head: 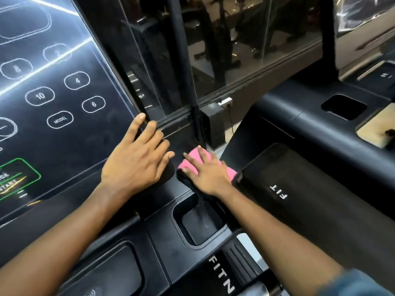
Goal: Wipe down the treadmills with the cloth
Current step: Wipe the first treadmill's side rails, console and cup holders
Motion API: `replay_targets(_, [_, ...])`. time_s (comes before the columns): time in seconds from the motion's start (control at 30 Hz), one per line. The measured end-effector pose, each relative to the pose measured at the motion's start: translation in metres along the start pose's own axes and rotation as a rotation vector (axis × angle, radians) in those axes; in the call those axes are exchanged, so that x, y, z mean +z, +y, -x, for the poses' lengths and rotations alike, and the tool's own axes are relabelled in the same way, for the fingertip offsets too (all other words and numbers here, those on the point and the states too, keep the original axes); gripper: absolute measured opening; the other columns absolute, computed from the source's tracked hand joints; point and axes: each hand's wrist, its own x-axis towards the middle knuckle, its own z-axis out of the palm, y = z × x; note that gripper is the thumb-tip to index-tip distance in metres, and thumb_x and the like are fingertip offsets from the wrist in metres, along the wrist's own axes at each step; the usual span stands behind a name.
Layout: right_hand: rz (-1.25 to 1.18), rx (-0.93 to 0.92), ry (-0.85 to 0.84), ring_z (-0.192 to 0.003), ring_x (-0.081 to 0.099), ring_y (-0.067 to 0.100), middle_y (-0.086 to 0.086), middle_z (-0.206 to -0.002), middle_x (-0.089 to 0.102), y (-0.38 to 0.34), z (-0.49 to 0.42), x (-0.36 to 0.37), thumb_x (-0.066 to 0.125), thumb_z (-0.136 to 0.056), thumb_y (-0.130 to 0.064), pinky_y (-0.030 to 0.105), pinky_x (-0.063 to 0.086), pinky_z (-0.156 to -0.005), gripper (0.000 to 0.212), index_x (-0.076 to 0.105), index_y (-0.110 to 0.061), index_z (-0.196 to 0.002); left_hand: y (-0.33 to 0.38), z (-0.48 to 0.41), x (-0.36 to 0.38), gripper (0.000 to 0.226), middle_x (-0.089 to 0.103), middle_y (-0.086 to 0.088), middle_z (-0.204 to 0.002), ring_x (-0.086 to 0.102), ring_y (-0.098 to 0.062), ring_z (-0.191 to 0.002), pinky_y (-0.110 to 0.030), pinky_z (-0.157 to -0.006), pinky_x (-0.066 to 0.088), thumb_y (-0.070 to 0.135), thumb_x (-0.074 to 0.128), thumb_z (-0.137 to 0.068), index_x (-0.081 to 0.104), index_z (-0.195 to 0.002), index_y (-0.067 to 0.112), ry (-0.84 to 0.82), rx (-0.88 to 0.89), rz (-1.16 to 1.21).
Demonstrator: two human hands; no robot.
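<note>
A black treadmill console (pixel 64 129) with outlined number buttons fills the left half of the head view. My left hand (pixel 139 161) lies flat, fingers spread, on the console's right edge and holds nothing. Just to its right, my right hand (pixel 207 174) presses a pink cloth (pixel 229 173) flat against the black ledge at the console's far right corner. Most of the cloth is hidden under the palm; pink shows beyond the fingers and by the thumb side.
A square cup recess (pixel 201 225) sits below my right wrist. A second treadmill (pixel 310 189) with a padded arm marked "FIT" stands close on the right. A glass wall (pixel 245 50) and a dark vertical post (pixel 181 60) rise behind. A white wall socket (pixel 226 102) sits low.
</note>
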Motion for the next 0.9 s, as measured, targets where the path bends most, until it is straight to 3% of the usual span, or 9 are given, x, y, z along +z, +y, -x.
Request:
replay_targets(0.1, [-0.122, 0.112, -0.018, -0.154, 0.020, 0.032, -0.009, -0.171, 0.006, 0.040, 0.042, 0.001, 0.025, -0.093, -0.081, 0.054, 0.023, -0.121, 0.063, 0.009, -0.065, -0.151, 0.000, -0.001, -0.002, 0.044, 0.057, -0.016, -0.103, 0.047, -0.040, -0.123, -0.056, -0.123, 0.015, 0.038, 0.030, -0.108, 0.058, -0.097, 0.005, -0.004, 0.011, 0.007])
replay_targets(0.2, [-0.384, 0.331, -0.086, -0.149, 0.035, 0.023, -0.008, -0.163, 0.034, 0.076, 0.061, -0.010, 0.031, -0.090, -0.083, 0.036, 0.027, -0.120, 0.066, 0.029, -0.057, -0.151, -0.001, 0.000, -0.003, 0.050, 0.059, -0.016, -0.105, 0.046, -0.040, -0.125, -0.056, -0.123, 0.013, 0.039, 0.025, -0.109, 0.059, -0.099, 0.005, -0.003, 0.022, 0.018])
replay_targets(0.27, [-0.448, 0.455, -0.093, -0.146, 0.040, 0.024, -0.007, -0.159, 0.042, 0.078, 0.066, -0.017, 0.027, -0.090, -0.083, 0.036, 0.029, -0.119, 0.066, 0.038, -0.055, -0.148, -0.003, 0.001, -0.005, 0.054, 0.060, -0.016, -0.108, 0.044, -0.040, -0.127, -0.055, -0.124, 0.010, 0.040, 0.021, -0.109, 0.061, -0.102, 0.004, -0.034, 0.029, 0.023])
replay_targets(0.33, [-0.321, 0.525, -0.025, -0.142, 0.044, 0.032, 0.000, -0.157, 0.045, 0.062, 0.069, -0.013, 0.019, -0.097, -0.074, 0.041, 0.032, -0.115, 0.060, 0.037, -0.052, -0.150, -0.005, 0.002, -0.007, 0.056, 0.060, -0.018, -0.110, 0.044, -0.040, -0.128, -0.055, -0.124, 0.009, 0.041, 0.021, -0.109, 0.062, -0.104, 0.003, -0.049, 0.043, 0.047])
replay_targets(0.5, [0.088, 0.386, 0.168, -0.146, 0.034, 0.036, -0.001, -0.167, 0.023, 0.001, 0.105, 0.025, 0.009, -0.102, -0.056, 0.051, 0.028, -0.119, 0.061, 0.024, -0.040, -0.158, -0.007, 0.006, -0.009, 0.061, 0.061, -0.020, -0.114, 0.043, -0.041, -0.129, -0.056, -0.123, 0.008, 0.042, 0.019, -0.108, 0.064, -0.106, 0.001, -0.045, 0.068, 0.076])
replay_targets(0.67, [0.110, 0.251, 0.158, -0.156, 0.015, 0.028, -0.009, -0.168, 0.020, -0.034, 0.154, 0.043, 0.001, -0.100, -0.056, 0.050, 0.015, -0.125, 0.068, 0.033, -0.037, -0.157, -0.010, 0.010, -0.008, 0.068, 0.062, -0.017, -0.121, 0.040, -0.038, -0.133, -0.055, -0.123, 0.004, 0.045, 0.013, -0.107, 0.066, -0.117, 0.003, -0.059, 0.092, 0.061])
replay_targets(0.73, [0.091, 0.210, 0.131, -0.154, 0.022, 0.025, -0.006, -0.162, 0.037, -0.052, 0.168, 0.047, 0.008, -0.104, -0.053, 0.046, 0.013, -0.125, 0.062, 0.041, -0.032, -0.152, -0.011, 0.011, -0.008, 0.068, 0.062, -0.017, -0.121, 0.041, -0.038, -0.133, -0.055, -0.123, 0.004, 0.046, 0.015, -0.107, 0.067, -0.117, 0.003, -0.046, 0.102, 0.063])
replay_targets(0.8, [0.083, 0.194, 0.120, -0.142, 0.043, 0.023, 0.001, -0.144, 0.059, -0.077, 0.175, 0.052, 0.014, -0.106, -0.050, 0.043, 0.018, -0.123, 0.057, 0.046, -0.028, -0.148, -0.012, 0.011, -0.007, 0.068, 0.062, -0.017, -0.121, 0.041, -0.038, -0.132, -0.055, -0.123, 0.005, 0.046, 0.017, -0.107, 0.067, -0.118, 0.002, -0.047, 0.108, 0.068])
replay_targets(0.9, [0.078, 0.301, 0.189, -0.113, 0.063, 0.034, 0.011, -0.117, 0.071, -0.117, 0.164, 0.056, 0.015, -0.106, -0.051, 0.043, 0.042, -0.095, 0.052, 0.047, -0.025, -0.138, -0.013, 0.012, -0.007, 0.069, 0.062, -0.018, -0.121, 0.041, -0.038, -0.132, -0.055, -0.123, 0.006, 0.047, 0.016, -0.107, 0.067, -0.118, 0.001, -0.046, 0.115, 0.069])
